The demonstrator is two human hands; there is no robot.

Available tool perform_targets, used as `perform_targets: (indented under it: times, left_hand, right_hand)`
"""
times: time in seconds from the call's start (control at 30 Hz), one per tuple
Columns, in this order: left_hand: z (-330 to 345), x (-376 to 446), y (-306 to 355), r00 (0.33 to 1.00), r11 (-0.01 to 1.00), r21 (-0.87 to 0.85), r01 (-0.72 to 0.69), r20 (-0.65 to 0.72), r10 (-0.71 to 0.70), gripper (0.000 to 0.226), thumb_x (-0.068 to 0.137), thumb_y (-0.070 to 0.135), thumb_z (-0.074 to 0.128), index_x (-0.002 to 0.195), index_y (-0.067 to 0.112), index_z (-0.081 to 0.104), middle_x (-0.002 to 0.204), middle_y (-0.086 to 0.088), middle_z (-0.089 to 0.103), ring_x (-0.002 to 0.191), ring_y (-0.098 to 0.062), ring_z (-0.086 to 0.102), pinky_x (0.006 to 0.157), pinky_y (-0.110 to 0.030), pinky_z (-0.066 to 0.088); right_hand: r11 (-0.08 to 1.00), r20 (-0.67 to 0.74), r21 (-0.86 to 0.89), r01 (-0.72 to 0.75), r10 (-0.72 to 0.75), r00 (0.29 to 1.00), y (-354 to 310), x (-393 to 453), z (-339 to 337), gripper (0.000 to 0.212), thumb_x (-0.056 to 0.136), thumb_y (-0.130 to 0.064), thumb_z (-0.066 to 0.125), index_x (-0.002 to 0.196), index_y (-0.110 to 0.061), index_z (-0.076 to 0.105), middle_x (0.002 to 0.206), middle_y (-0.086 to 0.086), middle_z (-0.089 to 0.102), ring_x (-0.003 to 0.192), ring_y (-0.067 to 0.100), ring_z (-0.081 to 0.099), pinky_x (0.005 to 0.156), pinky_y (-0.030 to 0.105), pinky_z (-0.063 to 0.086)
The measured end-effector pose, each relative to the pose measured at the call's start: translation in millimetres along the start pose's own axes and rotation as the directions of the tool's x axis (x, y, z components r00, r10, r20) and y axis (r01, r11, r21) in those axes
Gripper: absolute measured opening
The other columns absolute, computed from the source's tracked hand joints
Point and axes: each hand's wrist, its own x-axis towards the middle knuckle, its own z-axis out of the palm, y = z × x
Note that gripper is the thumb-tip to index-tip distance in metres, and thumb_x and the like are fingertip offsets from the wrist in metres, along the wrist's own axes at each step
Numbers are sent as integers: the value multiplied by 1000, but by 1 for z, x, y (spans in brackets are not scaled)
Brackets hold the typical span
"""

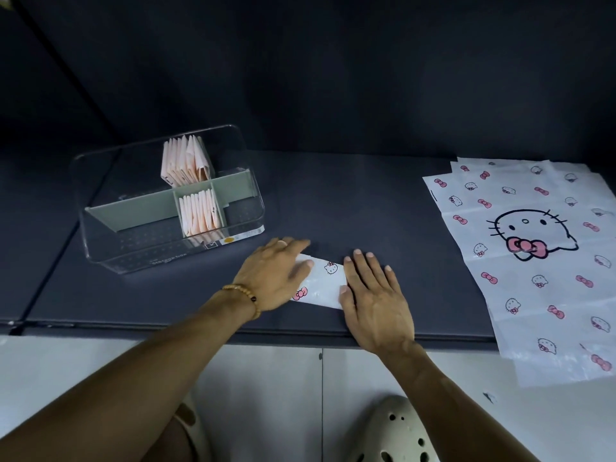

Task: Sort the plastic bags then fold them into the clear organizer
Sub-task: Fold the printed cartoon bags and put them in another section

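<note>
A folded white plastic bag with cat and pink bow prints lies on the dark mat near its front edge. My left hand rests flat on the bag's left end, and my right hand presses flat on its right end. The clear organizer stands to the left, split by grey dividers. Folded pink bags stand in its back compartment, and more folded pink bags fill the front one. A stack of flat, unfolded cat-print bags lies at the right.
The dark mat covers a low surface with a dark wall behind. Its front edge runs just below my hands, with white floor tiles beneath. My feet in pale clogs are at the bottom.
</note>
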Motion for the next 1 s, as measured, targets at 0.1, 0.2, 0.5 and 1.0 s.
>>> perform_targets:
  times: [0.1, 0.2, 0.5, 1.0]
  left_hand:
    - [2, 13, 17, 978, 987, 136, -80, 200, 51, 61, 83, 58, 55, 133, 26, 43, 130, -3, 49, 123, -22, 43, 100, -35, 36]
    - [0, 21, 19, 947, 989, 142, -37, 322, -10, 60, 74, 61, 65, 116, 22, 45, 112, -3, 56, 99, -22, 53, 79, -32, 42]
    - [-14, -2, 9, 944, 918, -333, 214, 311, -107, 26, 81, 45, 69, 75, 29, 50, 82, 13, 59, 74, -4, 57, 56, -16, 38]
    - [-132, -67, -96, 810, 393, -914, 100, -154, -565, 18, 85, 30, 69, 91, 13, 67, 79, 6, 73, 71, -5, 68, 57, -14, 49]
  right_hand:
    - [1000, -13, 8, 0, 0, 1000, 2, 0, 2, 63, 97, -43, 7, 151, -19, 26, 159, -1, 20, 148, 18, 11, 119, 37, 3]
    - [1000, -12, 11, -3, 3, 1000, 4, 0, 4, 63, 97, -44, 7, 151, -19, 26, 160, -2, 19, 148, 17, 9, 119, 36, 3]
    - [892, 35, 451, -42, 29, 999, -6, 1, -19, 59, 100, -49, 20, 145, -17, 41, 156, -8, 25, 146, 5, 12, 117, 24, 2]
    - [364, 85, 927, -89, 27, 996, -198, 100, -119, 12, 88, -19, 62, 79, -13, 68, 67, 7, 71, 59, 20, 69, 54, 29, 56]
